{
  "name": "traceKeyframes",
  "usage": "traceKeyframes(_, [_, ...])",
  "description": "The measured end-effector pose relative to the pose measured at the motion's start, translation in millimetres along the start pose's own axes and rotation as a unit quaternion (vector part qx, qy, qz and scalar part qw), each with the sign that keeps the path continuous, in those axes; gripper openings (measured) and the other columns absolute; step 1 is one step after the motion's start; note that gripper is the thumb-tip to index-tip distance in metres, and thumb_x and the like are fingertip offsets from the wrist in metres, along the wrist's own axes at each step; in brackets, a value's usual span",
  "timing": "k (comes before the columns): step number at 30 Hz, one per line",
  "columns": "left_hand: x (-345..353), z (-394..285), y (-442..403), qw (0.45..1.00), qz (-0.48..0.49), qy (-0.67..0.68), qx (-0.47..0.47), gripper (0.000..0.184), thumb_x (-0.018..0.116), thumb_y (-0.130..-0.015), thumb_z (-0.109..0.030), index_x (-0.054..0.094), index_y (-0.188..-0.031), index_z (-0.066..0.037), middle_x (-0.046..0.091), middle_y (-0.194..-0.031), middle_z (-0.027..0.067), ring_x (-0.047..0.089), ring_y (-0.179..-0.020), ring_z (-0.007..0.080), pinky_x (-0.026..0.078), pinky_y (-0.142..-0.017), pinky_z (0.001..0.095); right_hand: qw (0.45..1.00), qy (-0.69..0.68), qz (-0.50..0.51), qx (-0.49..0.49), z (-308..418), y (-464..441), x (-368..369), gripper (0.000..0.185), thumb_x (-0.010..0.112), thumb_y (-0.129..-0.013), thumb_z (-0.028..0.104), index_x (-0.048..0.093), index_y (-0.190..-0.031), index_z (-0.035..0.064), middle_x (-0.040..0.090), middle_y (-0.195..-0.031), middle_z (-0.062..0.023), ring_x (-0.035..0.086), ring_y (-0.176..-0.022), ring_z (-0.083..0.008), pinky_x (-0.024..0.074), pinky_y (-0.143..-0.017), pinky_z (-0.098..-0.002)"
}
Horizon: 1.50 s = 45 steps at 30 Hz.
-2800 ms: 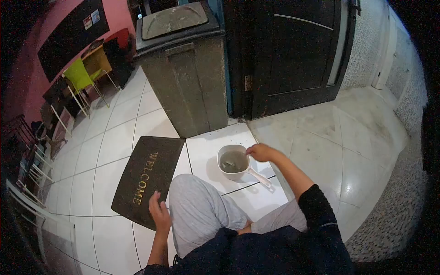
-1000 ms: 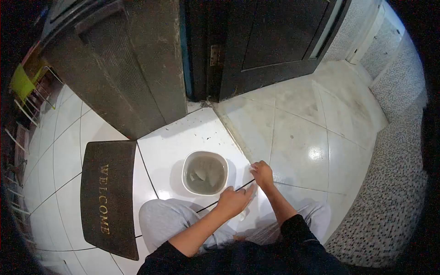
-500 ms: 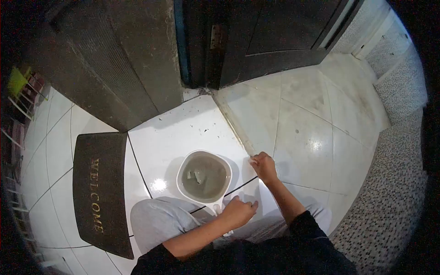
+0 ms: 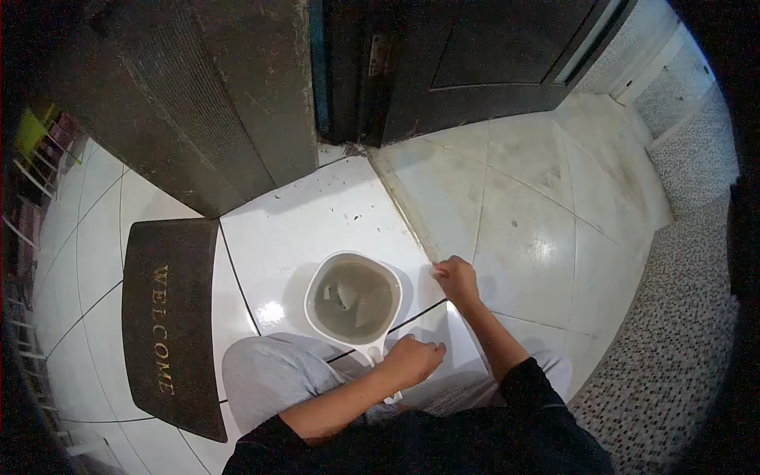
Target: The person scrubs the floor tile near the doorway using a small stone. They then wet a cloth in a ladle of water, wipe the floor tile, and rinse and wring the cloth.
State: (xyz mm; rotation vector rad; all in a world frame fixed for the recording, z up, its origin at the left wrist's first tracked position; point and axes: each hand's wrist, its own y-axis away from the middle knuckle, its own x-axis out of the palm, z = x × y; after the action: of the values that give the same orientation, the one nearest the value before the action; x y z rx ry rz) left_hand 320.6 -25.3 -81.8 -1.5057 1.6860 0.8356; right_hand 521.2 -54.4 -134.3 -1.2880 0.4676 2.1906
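Note:
A white plastic water dipper (image 4: 309, 321) stands on the white floor tile, holding greyish water with pale pieces in it. Just past its handle, my left hand (image 4: 412, 364) hovers with the fingers curled in; nothing shows in it, and its palm is hidden. The handle runs partly under that hand. My right hand (image 4: 457, 281) is closed in a pinch at the raised tile edge (image 4: 412, 229). A small whitish bit shows at its fingertips, too small to name.
A dark mat (image 4: 170, 332) with WELCOME lettering lies on the left. A dark door (image 4: 491, 71) and a broad door panel (image 4: 229, 103) stand ahead. Dark crumbs (image 4: 356, 217) dot the white tile. A speckled wall (image 4: 641, 348) rises at right.
The pale pieces in the dipper's water have shifted. My right hand stays at the tile edge with a slight movement, and my left hand is nearly still. The whole view has tilted slightly.

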Motion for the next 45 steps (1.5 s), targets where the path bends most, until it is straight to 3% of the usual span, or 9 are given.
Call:
traceKeyframes(7, [-2, 0, -1, 0.999, 0.046, -0.014, -0.014, 0.028, 0.049, -0.084, -0.025, 0.057, -0.100, -0.004, 0.060, -0.069, 0.0094, 0.059, -0.059, 0.0286, 0.045, -0.057, 0.0416, 0.997, -0.042, -0.059, -0.013, 3, -38, 18, 0.015, 0.065, -0.068, 0.016, 0.067, -0.082, 0.0114, 0.056, -0.078, -0.0162, 0.057, -0.072, -0.0325, 0.0460, -0.066, -0.0410])
traceKeyframes(12, [-5, 1, 0, 1.000, 0.022, 0.015, -0.011, 0.027, 0.050, -0.084, -0.026, 0.058, -0.098, -0.004, 0.060, -0.068, 0.0094, 0.059, -0.058, 0.0285, 0.045, -0.057, 0.0415, 0.999, -0.034, -0.012, -0.002, -8, 3, 2, 0.019, 0.068, -0.067, 0.018, 0.068, -0.084, 0.0098, 0.061, -0.076, -0.0137, 0.060, -0.073, -0.0310, 0.0481, -0.066, -0.0352])
traceKeyframes(28, [1, 0, -2, 0.999, 0.021, 0.024, 0.010, 0.025, 0.052, -0.082, -0.024, 0.057, -0.095, -0.004, 0.059, -0.066, 0.0095, 0.058, -0.056, 0.0297, 0.046, -0.055, 0.0412, 0.998, -0.046, 0.032, 0.024, -5, -9, 0, 0.017, 0.065, -0.068, 0.018, 0.066, -0.083, 0.0100, 0.060, -0.080, -0.0162, 0.059, -0.075, -0.0324, 0.0482, -0.066, -0.0379])
traceKeyframes(31, [1, 1, -4, 0.999, 0.035, -0.005, 0.016, 0.026, 0.052, -0.082, -0.025, 0.057, -0.096, -0.004, 0.060, -0.068, 0.0091, 0.058, -0.056, 0.0294, 0.046, -0.055, 0.0411, 0.998, -0.051, -0.046, -0.015, -1, -40, 16, 0.019, 0.065, -0.068, 0.020, 0.067, -0.084, 0.0107, 0.061, -0.081, -0.0157, 0.060, -0.074, -0.0328, 0.0481, -0.066, -0.0383])
traceKeyframes(34, [0, 0, -2, 0.999, 0.036, -0.005, -0.006, 0.025, 0.051, -0.082, -0.025, 0.057, -0.096, -0.004, 0.060, -0.068, 0.0088, 0.058, -0.057, 0.0294, 0.046, -0.056, 0.0409, 0.996, -0.077, -0.012, 0.043, 4, -41, 11, 0.021, 0.065, -0.069, 0.023, 0.066, -0.086, 0.0099, 0.062, -0.082, -0.0160, 0.061, -0.076, -0.0315, 0.0491, -0.069, -0.0368])
traceKeyframes(37, [-3, 1, 0, 1.000, 0.013, 0.023, 0.000, 0.025, 0.051, -0.082, -0.025, 0.057, -0.096, -0.005, 0.060, -0.068, 0.0091, 0.058, -0.057, 0.0298, 0.045, -0.056, 0.0410, 0.997, -0.079, 0.011, -0.004, -6, -8, 1, 0.022, 0.065, -0.071, 0.024, 0.066, -0.086, 0.0092, 0.063, -0.081, -0.0153, 0.061, -0.076, -0.0302, 0.0494, -0.070, -0.0360])
traceKeyframes(39, [-7, -2, -1, 0.998, -0.006, 0.061, 0.002, 0.015, 0.050, -0.078, -0.015, 0.054, -0.083, -0.001, 0.058, -0.065, 0.0126, 0.059, -0.061, 0.0318, 0.044, -0.056, 0.0439, 0.993, -0.117, 0.007, 0.028, -2, 2, -3, 0.020, 0.065, -0.072, 0.024, 0.066, -0.085, 0.0086, 0.063, -0.079, -0.0148, 0.061, -0.076, -0.0292, 0.0494, -0.069, -0.0356])
traceKeyframes(41, [-3, -1, -2, 0.999, 0.009, 0.045, 0.007, 0.020, 0.050, -0.080, -0.019, 0.056, -0.089, -0.003, 0.059, -0.067, 0.0115, 0.058, -0.059, 0.0308, 0.044, -0.056, 0.0429, 0.998, -0.046, 0.028, 0.026, 10, -7, -6, 0.019, 0.064, -0.073, 0.022, 0.066, -0.086, 0.0081, 0.063, -0.080, -0.0150, 0.061, -0.077, -0.0301, 0.0494, -0.069, -0.0355])
traceKeyframes(45, [-1, 1, -3, 0.998, 0.058, 0.017, -0.004, 0.025, 0.050, -0.083, -0.024, 0.056, -0.098, -0.004, 0.059, -0.068, 0.0099, 0.058, -0.058, 0.0294, 0.045, -0.057, 0.0412, 0.994, -0.095, -0.037, 0.031, 14, -46, 20, 0.020, 0.063, -0.073, 0.023, 0.066, -0.086, 0.0092, 0.062, -0.082, -0.0151, 0.061, -0.077, -0.0309, 0.0491, -0.069, -0.0357])
